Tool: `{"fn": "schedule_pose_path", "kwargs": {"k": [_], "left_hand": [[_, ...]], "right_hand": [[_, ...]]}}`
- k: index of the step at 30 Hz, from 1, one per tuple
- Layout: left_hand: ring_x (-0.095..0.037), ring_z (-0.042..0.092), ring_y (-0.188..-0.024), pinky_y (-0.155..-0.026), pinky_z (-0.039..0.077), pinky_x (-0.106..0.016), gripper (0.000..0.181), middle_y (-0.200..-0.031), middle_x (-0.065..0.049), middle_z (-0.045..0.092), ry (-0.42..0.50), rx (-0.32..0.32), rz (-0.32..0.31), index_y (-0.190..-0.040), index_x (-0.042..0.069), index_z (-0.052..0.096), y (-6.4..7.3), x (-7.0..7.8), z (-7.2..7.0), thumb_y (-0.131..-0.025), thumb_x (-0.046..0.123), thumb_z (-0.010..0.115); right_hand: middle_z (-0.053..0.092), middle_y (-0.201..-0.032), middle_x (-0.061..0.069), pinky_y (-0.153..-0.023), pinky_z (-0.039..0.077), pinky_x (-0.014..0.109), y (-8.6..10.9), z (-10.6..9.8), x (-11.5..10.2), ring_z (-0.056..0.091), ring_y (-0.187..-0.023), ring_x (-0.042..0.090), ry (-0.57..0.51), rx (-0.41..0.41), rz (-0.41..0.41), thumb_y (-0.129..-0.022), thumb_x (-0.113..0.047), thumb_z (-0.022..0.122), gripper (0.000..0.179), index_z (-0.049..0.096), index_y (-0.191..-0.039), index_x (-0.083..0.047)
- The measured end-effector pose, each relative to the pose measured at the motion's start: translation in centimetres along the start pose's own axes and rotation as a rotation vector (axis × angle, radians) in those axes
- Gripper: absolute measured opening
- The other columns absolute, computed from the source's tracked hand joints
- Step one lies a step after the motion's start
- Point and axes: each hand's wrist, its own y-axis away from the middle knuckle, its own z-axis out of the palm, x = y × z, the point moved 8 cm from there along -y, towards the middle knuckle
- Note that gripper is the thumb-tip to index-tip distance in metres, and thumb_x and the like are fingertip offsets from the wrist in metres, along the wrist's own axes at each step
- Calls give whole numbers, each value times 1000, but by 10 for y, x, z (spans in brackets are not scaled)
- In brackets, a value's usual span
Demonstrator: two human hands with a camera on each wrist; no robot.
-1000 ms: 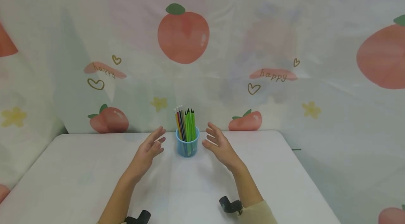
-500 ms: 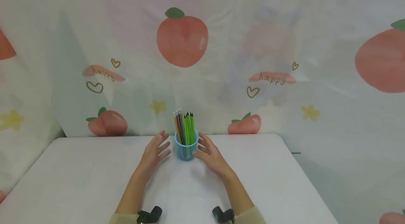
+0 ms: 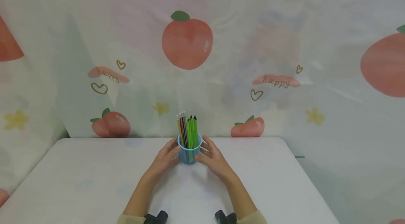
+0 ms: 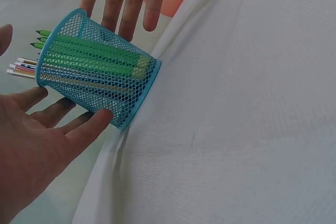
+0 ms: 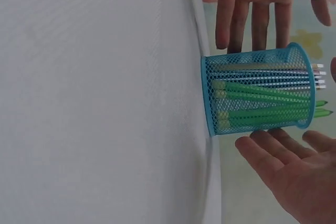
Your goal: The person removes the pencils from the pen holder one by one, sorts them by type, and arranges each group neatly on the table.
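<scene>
A blue mesh pencil cup [image 3: 189,160] stands upright near the table's far edge. Green pencils [image 3: 192,130], tips up, fill its right side; pencils with white eraser ends [image 3: 181,127] fill its left. My left hand [image 3: 165,160] is at the cup's left side, its extended fingers reaching along the mesh and seeming to touch it. On the opposite side, my right hand [image 3: 216,160] has its fingers spread and only gently bent, close against the wall. In the right wrist view, the right fingertips [image 5: 245,144] lie just beside the cup [image 5: 207,98]. Neither hand curls around it.
A white cloth covers the table [image 3: 95,178]. Right behind its far edge hangs a fabric backdrop [image 3: 221,94] printed with peaches, hearts and flowers. Black wrist devices [image 3: 157,217] sit at both sleeve cuffs.
Both hands have moved inward to the cup's sides, the right one first, then the left. The cup stays on the table; the head view has shifted slightly.
</scene>
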Motion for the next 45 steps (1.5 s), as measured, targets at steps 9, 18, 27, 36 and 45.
{"fn": "schedule_pose_path", "kwargs": {"k": [9,18,27,36,45], "left_hand": [[-43,44,-137,-109,43,-54,66,-153,-21,41,-145,13,-17,-156,18,32,7,2,-7,-99,26,62],[-43,47,-135,-107,43,-61,72,-152,-18,43,-237,-17,-49,-155,27,35,12,2,-10,-93,30,71],[-37,55,-127,-103,45,-61,77,-147,-18,48,-292,-83,-31,-153,24,38,15,6,-11,-88,31,77],[-37,56,-125,-99,49,-61,78,-145,-17,49,-338,-157,-21,-152,23,40,15,7,-6,-85,31,79],[-35,54,-127,-103,47,-57,75,-144,-12,52,-318,-195,13,-149,19,44,17,5,-8,-84,28,81]], "right_hand": [[52,-139,22,-104,49,50,1,-6,2,52,-131,40,27,29,27,-91,-10,70,71,35,-153,-12],[58,-127,20,-96,54,46,2,-6,3,61,-117,33,78,-10,36,-88,-14,74,67,44,-148,-12],[56,-133,12,-96,54,52,3,-4,-1,61,-118,32,124,-38,27,-82,-20,81,68,49,-142,-15],[58,-129,13,-96,55,49,5,-5,-1,61,-113,29,190,-61,27,-78,-20,85,73,49,-142,-19],[55,-134,15,-105,48,53,6,-1,-3,57,-121,32,156,-132,33,-77,-17,86,78,45,-144,-16]]}}
